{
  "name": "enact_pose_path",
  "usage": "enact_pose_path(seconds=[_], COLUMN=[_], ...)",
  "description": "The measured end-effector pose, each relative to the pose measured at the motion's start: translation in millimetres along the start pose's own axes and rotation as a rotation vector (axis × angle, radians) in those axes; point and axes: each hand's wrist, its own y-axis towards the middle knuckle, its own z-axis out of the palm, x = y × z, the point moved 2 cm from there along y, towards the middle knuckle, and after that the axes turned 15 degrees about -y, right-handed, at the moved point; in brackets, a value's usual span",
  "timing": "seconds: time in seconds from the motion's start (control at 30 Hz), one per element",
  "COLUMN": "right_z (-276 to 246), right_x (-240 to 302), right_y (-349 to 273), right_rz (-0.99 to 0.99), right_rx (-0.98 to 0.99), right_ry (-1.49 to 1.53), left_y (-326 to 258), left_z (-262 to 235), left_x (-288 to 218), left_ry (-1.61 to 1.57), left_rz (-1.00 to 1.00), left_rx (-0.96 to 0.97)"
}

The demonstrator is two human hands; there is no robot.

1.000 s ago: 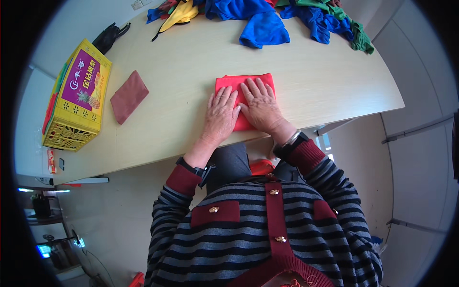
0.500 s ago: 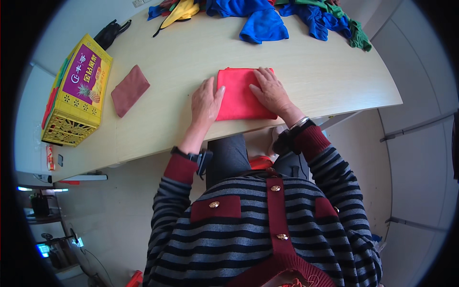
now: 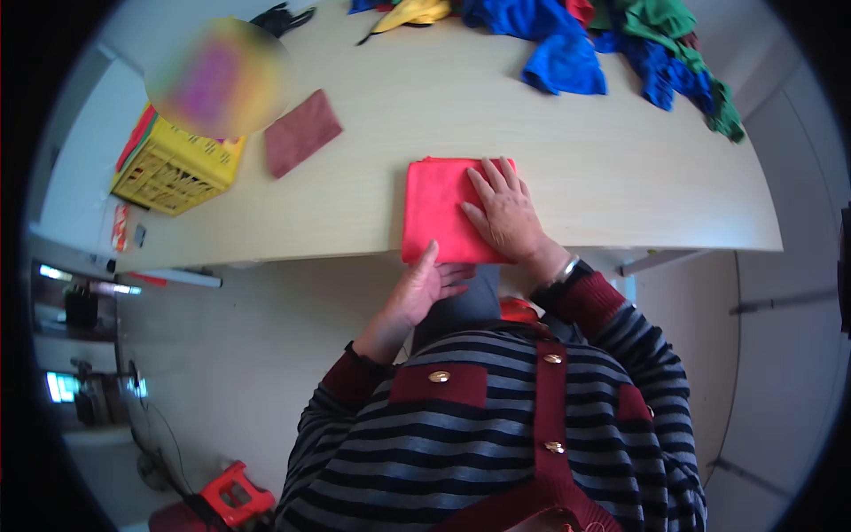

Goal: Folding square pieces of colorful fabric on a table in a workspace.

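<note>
A folded red cloth lies as a flat square at the front edge of the table, its near side reaching the edge or slightly past it. Flat on its right part rests my right hand, fingers spread and pressing down. My left hand is at the cloth's near left corner, palm turned up. Its thumb points up at the cloth's front edge and its fingers are stretched out just below the table's edge. I cannot tell whether it touches the cloth. Farther left lies a folded brownish-pink cloth.
A yellow crate with cloths in it stands at the table's left; a round blur covers its upper part. Blue cloth, green cloth and a yellow cloth lie in a heap along the far side. A red stool is on the floor.
My left hand has left the cloth's left side and come toward me, below the table's edge. The red cloth has slid nearer to the edge, with my right hand still on it. The view has shifted.
</note>
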Motion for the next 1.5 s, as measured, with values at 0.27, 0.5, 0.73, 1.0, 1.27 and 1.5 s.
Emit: enact_pose_path(seconds=[0.27, 0.5, 0.73, 1.0, 1.27, 1.5], right_z=[-4, 0, -9, -11, -12, -12], right_x=[6, -64, -68, -55, -56, -56], right_y=[-11, -31, -35, -28, -30, -29], right_rz=[-0.003, 0.113, 0.121, 0.13, 0.136, 0.131], right_rx=[-0.062, -0.225, -0.28, -0.255, -0.26, -0.253], right_ry=[0.481, 0.267, 0.074, 0.098, 0.075, 0.078], left_y=[-64, -65, 32, 128, 126, 131], left_z=[-39, -18, -34, -198, -161, -145], left_x=[-68, -252, -401, -339, -343, -364], left_ry=[-0.067, 0.108, -0.027, -0.415, -0.343, -0.425], left_rz=[0.309, 0.582, 0.796, 0.611, 0.646, 0.702], left_rx=[-0.334, -0.399, -0.283, -0.409, -0.437, -0.456])
